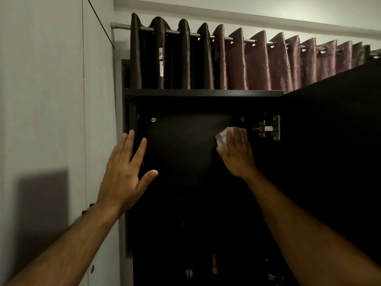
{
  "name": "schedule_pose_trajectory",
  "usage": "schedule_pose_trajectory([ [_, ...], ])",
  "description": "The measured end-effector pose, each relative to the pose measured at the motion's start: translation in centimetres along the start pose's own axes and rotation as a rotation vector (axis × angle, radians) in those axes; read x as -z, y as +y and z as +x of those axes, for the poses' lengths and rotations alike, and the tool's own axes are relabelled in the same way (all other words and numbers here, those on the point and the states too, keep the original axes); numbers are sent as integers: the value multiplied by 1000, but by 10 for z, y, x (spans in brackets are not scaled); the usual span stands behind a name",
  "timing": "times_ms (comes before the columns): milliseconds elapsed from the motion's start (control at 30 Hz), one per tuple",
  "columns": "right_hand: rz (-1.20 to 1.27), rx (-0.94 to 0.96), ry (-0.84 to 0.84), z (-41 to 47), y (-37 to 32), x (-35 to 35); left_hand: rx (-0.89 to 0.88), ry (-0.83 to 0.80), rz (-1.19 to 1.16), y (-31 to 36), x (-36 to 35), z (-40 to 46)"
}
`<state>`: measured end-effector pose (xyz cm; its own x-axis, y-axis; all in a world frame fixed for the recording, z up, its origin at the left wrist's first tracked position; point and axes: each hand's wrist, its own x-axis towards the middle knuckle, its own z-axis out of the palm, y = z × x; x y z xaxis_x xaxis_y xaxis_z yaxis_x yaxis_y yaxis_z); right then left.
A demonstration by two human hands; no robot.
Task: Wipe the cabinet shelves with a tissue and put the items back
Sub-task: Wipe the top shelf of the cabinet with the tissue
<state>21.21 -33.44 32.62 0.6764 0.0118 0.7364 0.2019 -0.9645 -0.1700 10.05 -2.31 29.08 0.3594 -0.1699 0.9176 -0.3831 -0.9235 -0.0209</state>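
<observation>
Two bare forearms rise from the bottom corners of the frame toward a dark cabinet (185,162) in the centre. The left hand (125,172), left of centre, has its fingers straight and spread, thumb out to the right; its fingertips lie at the cabinet's left front edge, though whether they touch cannot be told. The right hand (237,153), right of centre, presses a crumpled white tissue (222,137) flat against the dark inner back panel with straight fingers, the tissue showing past the hand's upper left side. Just right of that hand sits a metal hinge (270,129), carrying the open cabinet door (340,141) that fills the right of the frame. Between the two hands the back panel is bare and dark. Below, the interior is too dark to read, apart from small items low in the frame. Curtains (247,62) hang behind the cabinet's top edge, and a pale wall panel (51,100) borders the left.
</observation>
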Motion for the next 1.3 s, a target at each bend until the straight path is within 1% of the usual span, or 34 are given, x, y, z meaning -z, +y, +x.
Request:
schedule_pose_trajectory([
  [33, 61, -89, 11, 4, -6, 2, -2, 0, 0, 1, 0, 1],
  [67, 95, -121, 40, 6, -14, 0, -2, 1, -4, 2, 0, 1],
  [100, 102, -86, 66, 6, -25, -3, -2, 2, -9, 3, 0, 1],
  [133, 82, 15, 62, 1, -36, -8, -2, 3, -12, 4, -1, 1],
  [167, 35, 169, 25, -6, -45, -15, -4, 4, -13, 5, -2, 1],
  [200, -11, 314, -39, -16, -50, -19, -8, 3, -12, 5, -3, 1],
  [233, -41, 414, -112, -24, -51, -22, -10, 1, -12, 4, -4, 0],
  [300, -50, 501, -189, -35, -42, -18, -12, 0, -16, 4, -5, 0],
  [367, -64, 477, -207, -37, -27, -13, -13, -3, -21, 5, -4, 0],
  [400, -52, 412, -207, -36, -20, -11, -9, -2, -22, 5, -4, 0],
  [433, -10, 301, -199, -35, -13, -10, -7, -1, -21, 6, -4, 0],
  [567, 243, -249, -172, -39, -8, -12, 0, 1, -16, 6, -5, 1],
  [633, 375, -460, -166, -35, -23, -15, 6, 10, -30, 7, -8, 2],
  [700, 484, -600, -126, -26, -39, -15, 6, 20, -38, 9, -11, 3],
  [767, 524, -640, -34, -17, -51, -16, -6, 24, -31, 8, -13, 2],
  [867, 402, -501, 191, -5, -51, -22, -32, 26, -9, 3, -15, 2],
  [967, 254, -311, 321, 16, -39, -18, -39, 34, 20, -4, -17, 6],
  [1067, 147, -179, 435, 38, -23, -6, -36, 51, 41, -11, -19, 10],
  [1133, 129, -148, 442, 51, -16, 0, -37, 59, 55, -14, -20, 13],
  [1233, 126, -159, 436, 60, -20, 3, -50, 74, 66, -18, -21, 18],
  [1300, 78, -44, 424, 56, -22, -2, -66, 89, 72, -20, -20, 23],
])
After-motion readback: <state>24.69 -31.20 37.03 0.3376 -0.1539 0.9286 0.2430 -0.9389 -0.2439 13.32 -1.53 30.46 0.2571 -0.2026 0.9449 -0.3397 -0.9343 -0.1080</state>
